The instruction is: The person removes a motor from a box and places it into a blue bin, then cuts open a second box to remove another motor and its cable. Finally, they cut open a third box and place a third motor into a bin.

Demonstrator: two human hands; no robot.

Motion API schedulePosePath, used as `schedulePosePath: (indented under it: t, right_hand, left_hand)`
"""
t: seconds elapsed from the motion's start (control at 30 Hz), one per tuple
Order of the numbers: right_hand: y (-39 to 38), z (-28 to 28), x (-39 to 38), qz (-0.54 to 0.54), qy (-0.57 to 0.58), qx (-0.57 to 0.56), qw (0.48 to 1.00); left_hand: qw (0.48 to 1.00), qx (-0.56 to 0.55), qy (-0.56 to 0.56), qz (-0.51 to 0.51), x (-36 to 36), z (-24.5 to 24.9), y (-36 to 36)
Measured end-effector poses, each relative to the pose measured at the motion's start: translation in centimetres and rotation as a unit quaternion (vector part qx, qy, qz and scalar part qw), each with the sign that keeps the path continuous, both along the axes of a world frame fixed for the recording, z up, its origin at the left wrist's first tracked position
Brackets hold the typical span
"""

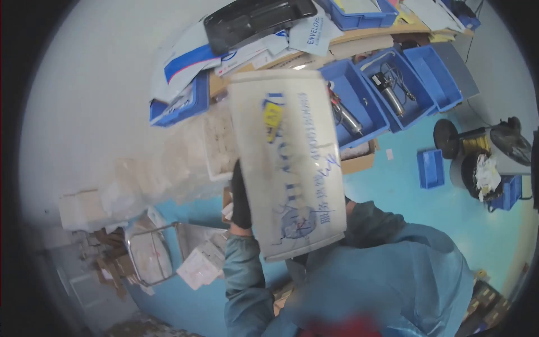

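A large white box [292, 168] with blue lettering, a yellow sticker and handwritten marks is held up in front of my body. My left hand [240, 194], in a black glove, presses against the box's left side, its fingers mostly behind the edge. On the opposite side my right hand [348, 205] shows only as a sliver beside the box's edge; its fingers are hidden behind the box. The box's printed face points up toward the camera.
Blue bins [396, 90] with metal tools stand beyond the box. A black tray [255, 22] and envelopes [314, 35] lie on the shelf. At right are a fan [446, 138] and a blue crate [430, 168]; at lower left, a metal-framed cart [150, 253].
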State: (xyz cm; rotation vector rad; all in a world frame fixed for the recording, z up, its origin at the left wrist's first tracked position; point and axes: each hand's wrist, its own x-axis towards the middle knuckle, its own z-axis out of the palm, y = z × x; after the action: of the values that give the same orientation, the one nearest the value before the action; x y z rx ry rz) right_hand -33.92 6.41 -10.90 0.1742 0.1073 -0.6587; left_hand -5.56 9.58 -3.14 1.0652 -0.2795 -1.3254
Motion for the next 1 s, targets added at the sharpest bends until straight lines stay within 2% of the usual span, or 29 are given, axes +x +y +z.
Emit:
schedulePosePath:
  t: [0.03, 0.07, 0.1, 0.17, 0.2, 0.3, 0.33, 0.37, 0.4, 0.43, 0.47, 0.53, 0.57, 0.6, 0.67, 0.7, 0.77, 0.8, 0.83, 0.87, 0.9, 0.97, 1.0]
  right_hand:
    - [-0.3, 0.1, 0.0, -0.029, -0.102, -0.006, 0.994]
    - [-0.7, 0.0, -0.1, -0.062, -0.201, -0.015, 0.978]
    - [-0.6, -0.9, -0.3, -0.089, -0.249, -0.021, 0.964]
    - [1.7, -4.0, -0.9, -0.078, -0.13, -0.054, 0.987]
    - [2.4, -4.8, -1.0, -0.076, -0.097, -0.056, 0.991]
    - [-0.6, -5.9, 1.3, -0.026, -0.18, 0.093, 0.979]
    - [-5.8, 0.7, 1.9, -0.045, -0.254, -0.074, 0.963]
    - [-10.3, 8.0, 2.4, -0.069, -0.376, -0.395, 0.835]
    - [-11.8, 9.9, 3.1, -0.073, -0.418, -0.534, 0.732]
    - [-10.3, 5.6, 3.6, -0.139, -0.343, -0.427, 0.825]
    - [-8.7, 1.3, 3.9, -0.208, -0.257, -0.311, 0.891]
    - [-1.5, -4.9, 3.0, -0.296, -0.125, -0.139, 0.937]
    - [2.7, -7.6, 2.3, -0.347, -0.043, -0.03, 0.937]
    - [3.8, -7.3, 2.6, -0.373, 0.002, 0.029, 0.928]
    - [-1.4, -1.5, 4.7, -0.33, -0.152, -0.178, 0.915]
    - [-3.0, -0.3, 5.5, -0.318, -0.186, -0.23, 0.901]
    - [-3.7, -1.1, 6.5, -0.464, -0.022, -0.233, 0.855]
    - [-4.3, -0.2, 6.7, -0.5, 0.023, -0.235, 0.833]
    - [-4.6, 2.0, 6.7, -0.462, 0.255, -0.112, 0.842]
    - [-4.9, 4.2, 6.7, -0.392, 0.467, 0.024, 0.792]
    - [-5.1, 5.8, 6.8, -0.346, 0.562, 0.095, 0.745]
    - [-5.8, 7.8, 6.9, -0.466, 0.445, -0.045, 0.763]
    - [-5.9, 8.8, 6.6, -0.493, 0.415, -0.08, 0.76]
  left_hand:
    - [0.984, -0.025, -0.154, -0.087, -1.6, 1.0, -3.2]
    - [0.936, -0.054, -0.301, -0.176, -3.4, 1.7, -6.5]
    - [0.898, -0.071, -0.369, -0.228, -5.4, 2.9, -9.3]
    - [0.966, 0.006, -0.119, -0.229, -9.7, 6.1, -12.4]
    - [0.972, 0.033, -0.051, -0.228, -11.3, 7.2, -13.3]
    - [0.923, -0.024, -0.22, -0.315, -12.5, 8.5, -16.8]
    - [0.925, -0.001, -0.168, -0.341, -12.3, 8.1, -18.0]
    - [0.92, 0.046, -0.062, -0.385, -12.2, 7.6, -19.1]
    - [0.913, 0.07, -0.002, -0.402, -11.9, 6.9, -19.9]
    - [0.886, 0.051, -0.072, -0.455, -11.5, 6.0, -21.0]
    - [0.849, 0.031, -0.143, -0.508, -11.2, 5.2, -22.2]
    - [0.822, 0.055, -0.182, -0.537, -10.5, 5.0, -23.6]
    - [0.814, 0.088, -0.194, -0.541, -10.2, 5.2, -24.2]
    - [0.807, 0.107, -0.196, -0.546, -9.6, 5.2, -24.6]
    - [0.759, 0.049, -0.177, -0.625, -7.9, 4.7, -25.7]
    - [0.743, 0.032, -0.171, -0.647, -7.1, 5.5, -26.1]
    - [0.785, -0.038, -0.051, -0.616, -5.8, 9.2, -26.0]
    - [0.79, -0.058, -0.018, -0.61, -5.3, 10.3, -26.4]
    - [0.777, -0.006, 0.015, -0.63, -4.8, 10.8, -26.7]
    - [0.76, 0.048, 0.047, -0.647, -4.2, 11.2, -26.9]
    - [0.748, 0.075, 0.065, -0.656, -3.9, 11.1, -27.1]
    - [0.723, 0.012, -0.07, -0.688, -3.8, 9.8, -27.2]
    - [0.713, -0.005, -0.101, -0.694, -3.9, 9.4, -27.1]
